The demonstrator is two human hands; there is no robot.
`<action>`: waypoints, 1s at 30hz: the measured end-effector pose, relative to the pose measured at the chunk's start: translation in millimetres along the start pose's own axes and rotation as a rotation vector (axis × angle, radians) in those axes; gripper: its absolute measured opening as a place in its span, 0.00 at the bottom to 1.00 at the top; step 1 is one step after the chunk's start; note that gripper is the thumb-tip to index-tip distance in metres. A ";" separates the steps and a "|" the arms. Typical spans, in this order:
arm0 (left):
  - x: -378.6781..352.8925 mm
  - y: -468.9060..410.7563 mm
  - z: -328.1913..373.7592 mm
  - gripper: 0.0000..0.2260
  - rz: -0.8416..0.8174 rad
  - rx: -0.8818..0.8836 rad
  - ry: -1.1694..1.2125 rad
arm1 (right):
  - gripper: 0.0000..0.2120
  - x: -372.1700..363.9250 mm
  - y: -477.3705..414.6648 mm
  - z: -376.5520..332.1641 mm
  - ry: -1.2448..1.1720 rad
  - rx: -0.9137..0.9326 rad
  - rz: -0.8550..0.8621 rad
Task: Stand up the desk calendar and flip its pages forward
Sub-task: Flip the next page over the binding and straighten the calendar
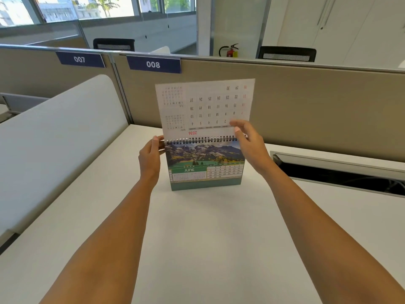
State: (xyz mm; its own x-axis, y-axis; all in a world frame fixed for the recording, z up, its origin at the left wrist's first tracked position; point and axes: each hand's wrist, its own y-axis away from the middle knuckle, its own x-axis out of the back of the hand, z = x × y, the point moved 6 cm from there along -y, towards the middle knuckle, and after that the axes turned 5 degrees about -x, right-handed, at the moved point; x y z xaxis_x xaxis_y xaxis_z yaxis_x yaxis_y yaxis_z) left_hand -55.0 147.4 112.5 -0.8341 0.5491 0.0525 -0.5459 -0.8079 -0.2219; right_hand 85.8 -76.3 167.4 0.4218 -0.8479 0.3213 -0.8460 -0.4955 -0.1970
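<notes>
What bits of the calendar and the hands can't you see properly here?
Head view:
- Desk calendar: its back and stand are hidden behind the June page.
- Lifted page: its far face is turned away; the small grids are too tiny to read.
- Left hand: fingertips tucked behind the calendar's edge.
- Right hand: its grip on the page is partly hidden.
</notes>
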 end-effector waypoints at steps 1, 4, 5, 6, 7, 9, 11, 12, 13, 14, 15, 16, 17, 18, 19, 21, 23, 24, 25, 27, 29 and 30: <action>-0.2 -0.5 -0.2 0.17 0.000 -0.013 -0.012 | 0.15 -1.8 -2.6 1.5 0.119 0.026 0.008; -1.2 -0.5 0.0 0.15 0.013 -0.048 -0.056 | 0.16 -3.6 -7.4 4.9 0.381 0.059 0.056; -1.7 -0.4 -0.2 0.15 0.021 -0.059 -0.073 | 0.16 -3.3 -9.2 7.1 0.432 0.066 0.078; -1.9 -0.2 -0.3 0.15 0.030 -0.066 -0.089 | 0.16 -2.6 -10.9 9.5 0.465 0.069 0.098; -2.0 -0.3 -0.7 0.15 0.040 -0.066 -0.105 | 0.16 -2.0 -12.6 12.7 0.482 0.065 0.119; -1.9 -1.1 -1.9 0.16 0.058 -0.052 -0.134 | 0.15 -0.8 -15.6 18.6 0.490 0.050 0.154; -1.5 -2.6 -3.3 0.16 0.077 -0.034 -0.159 | 0.14 1.5 -17.5 22.2 0.478 0.038 0.185; -0.7 -3.6 -3.9 0.16 0.088 -0.025 -0.170 | 0.13 3.1 -18.1 23.8 0.471 0.031 0.200; 0.0 -4.4 -4.1 0.16 0.099 -0.016 -0.179 | 0.12 5.1 -18.3 25.3 0.466 0.021 0.215; 0.7 -4.9 -4.4 0.16 0.109 -0.008 -0.185 | 0.12 7.4 -18.6 27.2 0.458 0.006 0.228; 1.2 -5.2 -4.9 0.15 0.115 0.002 -0.187 | 0.11 9.5 -18.9 29.0 0.445 -0.012 0.240; 1.5 -5.3 -5.4 0.15 0.118 0.010 -0.191 | 0.10 11.4 -19.2 31.0 0.426 -0.033 0.250; 1.6 -5.4 -5.7 0.15 0.119 0.017 -0.200 | 0.10 12.4 -19.2 32.8 0.408 -0.051 0.259; 1.8 -5.5 -5.8 0.15 0.120 0.021 -0.211 | 0.10 13.1 -18.9 34.6 0.393 -0.067 0.268; 1.8 -5.4 -5.8 0.16 0.118 0.027 -0.217 | 0.10 13.6 -18.9 36.7 0.380 -0.084 0.277; 2.0 -5.7 -6.2 0.16 0.116 0.036 -0.217 | 0.10 14.5 -18.5 40.6 0.356 -0.112 0.292; 2.9 -6.6 -7.0 0.17 0.114 0.050 -0.215 | 0.12 14.9 -17.9 42.8 0.343 -0.138 0.300; 3.0 -6.9 -7.1 0.18 0.109 0.059 -0.215 | 0.13 15.7 -17.7 43.5 0.335 -0.155 0.305; 2.7 -7.1 -7.6 0.18 0.101 0.066 -0.214 | 0.14 16.2 -17.5 44.4 0.324 -0.170 0.309; 1.3 -7.4 -8.1 0.18 0.078 0.072 -0.200 | 0.15 16.3 -17.5 47.4 0.312 -0.187 0.300; 0.0 -6.9 -7.1 0.17 0.053 0.069 -0.183 | 0.16 15.3 -17.8 51.3 0.307 -0.180 0.272; -0.4 -7.2 -7.1 0.16 0.043 0.068 -0.182 | 0.15 14.8 -18.0 53.5 0.300 -0.177 0.258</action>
State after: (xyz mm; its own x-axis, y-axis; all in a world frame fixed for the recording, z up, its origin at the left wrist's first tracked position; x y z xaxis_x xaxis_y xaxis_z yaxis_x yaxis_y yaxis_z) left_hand -50.2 154.5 107.2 -0.8538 0.4714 0.2210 -0.5087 -0.8457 -0.1615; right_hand 124.7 -90.0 126.1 0.0977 -0.8344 0.5424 -0.9651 -0.2125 -0.1530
